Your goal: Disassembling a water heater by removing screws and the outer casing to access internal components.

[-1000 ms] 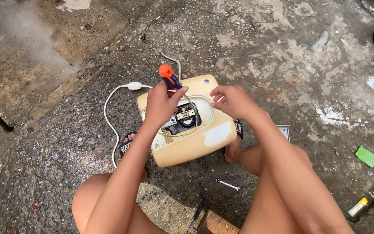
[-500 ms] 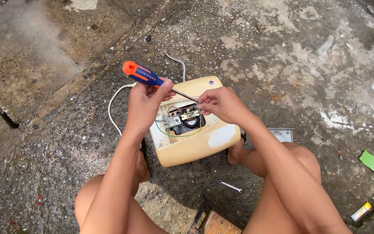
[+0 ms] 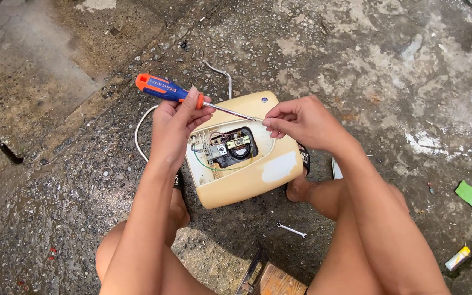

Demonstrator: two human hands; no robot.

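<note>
A: Where is the screwdriver (image 3: 178,93) just now?

B: Left of center in the upper half of the frame. The left hand (image 3: 177,127) has its grip closed around the lower end of the orange-and-blue handle, thumb and fingers wrapped tight. The metal shaft slants down to the right, over the top edge of the cream appliance housing (image 3: 247,180).

A: And the right hand (image 3: 301,121)?

B: At the center of the frame, just right of the shaft's tip. Its fingertips are pinched together at the tip; I cannot tell whether anything small sits between them.

A: What does the housing hold?

B: It lies on the concrete floor (image 3: 383,65) between the knees, with 1 open cavity. Inside are a black round part, a small metal bracket, and green and red wires. A white cable (image 3: 140,131) loops out at its left side.

A: Anything else about?

B: A small spanner (image 3: 291,230) lies on the floor just below the housing, a green scrap (image 3: 470,194) at the right edge, and a small yellow tube (image 3: 458,258) at the lower right.
</note>
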